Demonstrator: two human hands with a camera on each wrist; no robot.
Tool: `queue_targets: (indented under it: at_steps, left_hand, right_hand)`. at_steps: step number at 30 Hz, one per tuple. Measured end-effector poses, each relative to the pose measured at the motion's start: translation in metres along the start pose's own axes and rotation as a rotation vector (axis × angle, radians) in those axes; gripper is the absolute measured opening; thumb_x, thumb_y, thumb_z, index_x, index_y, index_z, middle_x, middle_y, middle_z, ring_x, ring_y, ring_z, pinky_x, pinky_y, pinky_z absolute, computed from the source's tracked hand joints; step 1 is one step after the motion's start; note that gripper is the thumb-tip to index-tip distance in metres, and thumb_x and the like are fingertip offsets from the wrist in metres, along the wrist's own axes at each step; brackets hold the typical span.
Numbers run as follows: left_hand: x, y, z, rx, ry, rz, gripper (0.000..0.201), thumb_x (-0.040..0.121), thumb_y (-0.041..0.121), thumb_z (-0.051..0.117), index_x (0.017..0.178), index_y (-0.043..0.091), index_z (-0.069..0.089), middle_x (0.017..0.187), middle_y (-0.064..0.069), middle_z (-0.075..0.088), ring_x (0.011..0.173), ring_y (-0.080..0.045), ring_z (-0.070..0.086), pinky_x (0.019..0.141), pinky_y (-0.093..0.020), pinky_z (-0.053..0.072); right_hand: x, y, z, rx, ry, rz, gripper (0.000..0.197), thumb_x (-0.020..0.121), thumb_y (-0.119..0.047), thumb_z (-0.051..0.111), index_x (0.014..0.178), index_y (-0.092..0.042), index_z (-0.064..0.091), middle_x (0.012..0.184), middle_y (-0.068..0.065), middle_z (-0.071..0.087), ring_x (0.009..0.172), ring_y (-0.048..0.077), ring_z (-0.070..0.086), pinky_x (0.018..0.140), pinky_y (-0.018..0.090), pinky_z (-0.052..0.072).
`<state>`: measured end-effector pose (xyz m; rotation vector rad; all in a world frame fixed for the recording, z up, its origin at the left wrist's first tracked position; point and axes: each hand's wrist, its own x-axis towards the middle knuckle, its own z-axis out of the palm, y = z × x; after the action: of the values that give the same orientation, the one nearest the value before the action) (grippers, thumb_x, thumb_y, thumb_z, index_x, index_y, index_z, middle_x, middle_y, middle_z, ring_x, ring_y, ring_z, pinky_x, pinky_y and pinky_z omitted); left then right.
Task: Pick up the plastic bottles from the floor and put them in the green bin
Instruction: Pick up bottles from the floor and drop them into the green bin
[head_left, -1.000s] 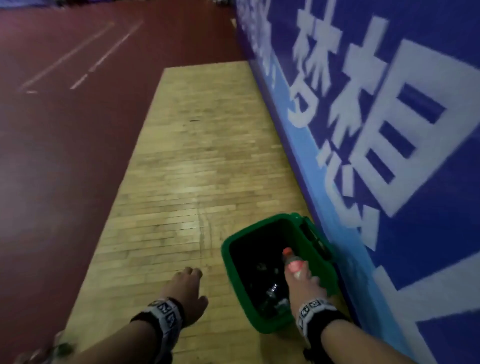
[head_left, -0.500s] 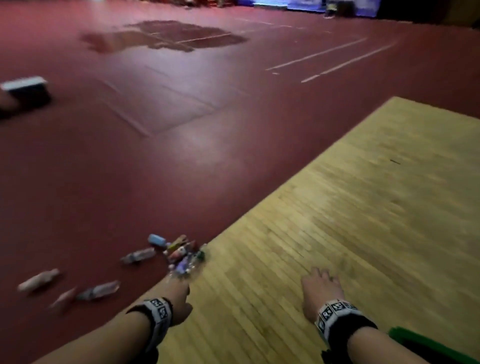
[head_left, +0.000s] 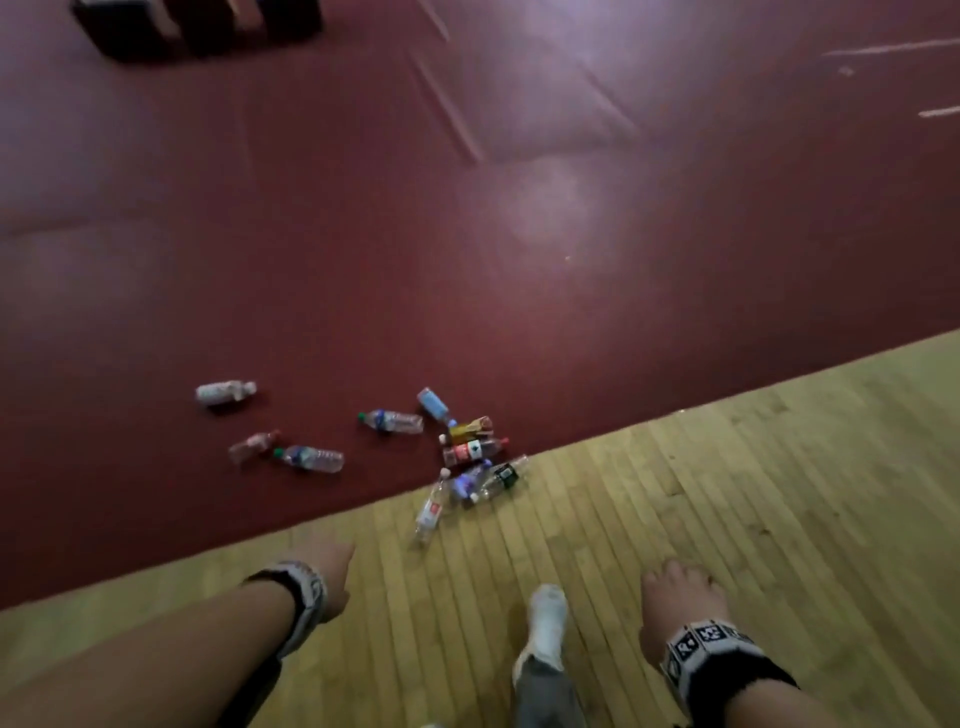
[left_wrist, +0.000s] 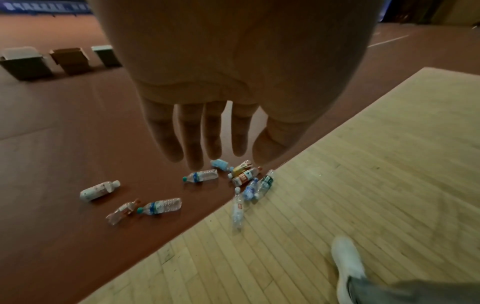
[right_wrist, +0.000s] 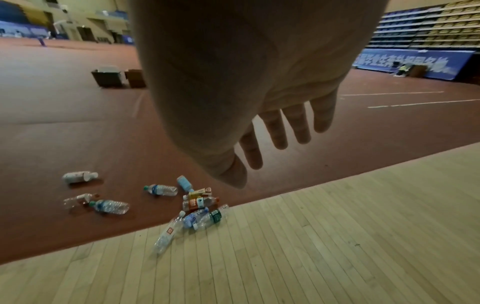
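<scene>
Clear plastic bottles (head_left: 470, 451) lie on their sides in a loose cluster across the seam between dark red floor matting (head_left: 467, 260) and pale wooden floorboards (head_left: 727, 493); four more lie scattered on the matting nearby. Left hand (left_wrist: 207, 115) and right hand (right_wrist: 259, 115) hang above them, well apart, fingers straight and spread, holding nothing; a white shoe (head_left: 546, 618) stands on the boards between the forearms.
</scene>
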<state>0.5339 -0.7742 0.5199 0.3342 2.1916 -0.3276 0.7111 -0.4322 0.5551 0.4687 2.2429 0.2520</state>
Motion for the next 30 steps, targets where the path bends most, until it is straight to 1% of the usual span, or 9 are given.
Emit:
queue_targets:
  at_steps: [4, 7, 10, 13, 16, 20, 24, 27, 30]
  left_hand:
    - [0.066, 0.036, -0.039, 0.000, -0.024, -0.034, 0.057, 0.091, 0.018, 0.053, 0.145, 0.023, 0.037, 0.148, -0.015, 0.033, 0.121, -0.032, 0.053, 0.086, -0.037, 0.051]
    - [0.131, 0.062, -0.060, -0.032, -0.052, -0.058, 0.066, 0.088, 0.021, 0.054, 0.148, 0.030, 0.029, 0.145, -0.015, 0.026, 0.118, -0.035, 0.050, 0.084, -0.042, 0.053]
    - [0.207, 0.090, -0.060, -0.095, -0.069, -0.080, 0.067, 0.089, 0.028, 0.055, 0.150, 0.031, 0.027, 0.143, -0.016, 0.025, 0.120, -0.036, 0.049, 0.090, -0.040, 0.050]
    - [0.289, 0.119, -0.025, -0.134, -0.119, -0.090, 0.067, 0.091, 0.035, 0.056, 0.151, 0.026, 0.028, 0.147, -0.021, 0.024, 0.127, -0.036, 0.046, 0.100, -0.037, 0.045]
    - [0.347, 0.129, 0.008, -0.122, -0.208, -0.111, 0.055, 0.098, 0.030, 0.046, 0.149, 0.023, 0.030, 0.148, -0.019, 0.029, 0.125, -0.033, 0.046, 0.087, -0.031, 0.048]
    - [0.446, 0.131, 0.062, -0.092, -0.298, -0.102, 0.065, 0.092, 0.034, 0.051, 0.151, 0.033, 0.023, 0.146, -0.017, 0.029, 0.115, -0.034, 0.053, 0.095, -0.044, 0.050]
    - [0.505, 0.142, 0.092, -0.060, -0.338, -0.059, 0.067, 0.090, 0.032, 0.053, 0.149, 0.039, 0.024, 0.144, -0.016, 0.024, 0.113, -0.033, 0.049, 0.093, -0.042, 0.048]
    - [0.563, 0.141, 0.125, -0.028, -0.375, -0.066, 0.068, 0.089, 0.031, 0.056, 0.149, 0.039, 0.024, 0.151, -0.019, 0.015, 0.130, -0.041, 0.036, 0.104, -0.049, 0.041]
    - [0.605, 0.139, 0.153, 0.028, -0.398, -0.074, 0.074, 0.090, 0.028, 0.054, 0.151, 0.040, 0.016, 0.157, -0.024, 0.002, 0.142, -0.047, 0.014, 0.114, -0.054, 0.027]
  right_hand:
    - [0.095, -0.006, -0.030, -0.126, -0.017, -0.080, 0.052, 0.090, -0.037, 0.050, 0.139, -0.021, 0.042, 0.140, 0.008, 0.042, 0.130, 0.031, 0.039, 0.107, 0.044, 0.035]
    - [0.178, -0.015, -0.050, -0.183, 0.027, -0.162, 0.050, 0.090, -0.034, 0.049, 0.137, -0.022, 0.042, 0.138, 0.008, 0.044, 0.128, 0.031, 0.041, 0.104, 0.043, 0.037]
    - [0.262, -0.033, -0.061, -0.211, 0.021, -0.211, 0.048, 0.093, -0.032, 0.045, 0.139, -0.020, 0.041, 0.141, 0.011, 0.042, 0.131, 0.035, 0.039, 0.106, 0.046, 0.036]
    - [0.343, -0.059, -0.043, -0.273, 0.007, -0.242, 0.051, 0.094, -0.032, 0.043, 0.142, -0.015, 0.039, 0.144, 0.016, 0.040, 0.135, 0.041, 0.035, 0.108, 0.051, 0.034]
    - [0.397, -0.079, -0.016, -0.322, -0.005, -0.244, 0.055, 0.095, -0.035, 0.045, 0.144, -0.013, 0.036, 0.148, 0.019, 0.038, 0.138, 0.042, 0.032, 0.111, 0.055, 0.029]
    - [0.468, -0.111, 0.038, -0.395, -0.042, -0.274, 0.055, 0.095, -0.035, 0.042, 0.145, -0.014, 0.032, 0.150, 0.017, 0.034, 0.140, 0.041, 0.029, 0.111, 0.054, 0.027]
    - [0.496, -0.120, 0.065, -0.422, -0.110, -0.270, 0.062, 0.094, -0.039, 0.045, 0.147, -0.013, 0.026, 0.155, 0.018, 0.026, 0.143, 0.042, 0.024, 0.114, 0.054, 0.025]
    - [0.537, -0.143, 0.087, -0.462, -0.166, -0.319, 0.066, 0.097, -0.038, 0.040, 0.151, -0.011, 0.015, 0.161, 0.020, 0.014, 0.147, 0.043, 0.016, 0.118, 0.056, 0.021]
    - [0.567, -0.161, 0.105, -0.464, -0.207, -0.326, 0.068, 0.098, -0.039, 0.038, 0.153, -0.009, 0.011, 0.161, 0.021, 0.010, 0.147, 0.045, 0.013, 0.118, 0.057, 0.020]
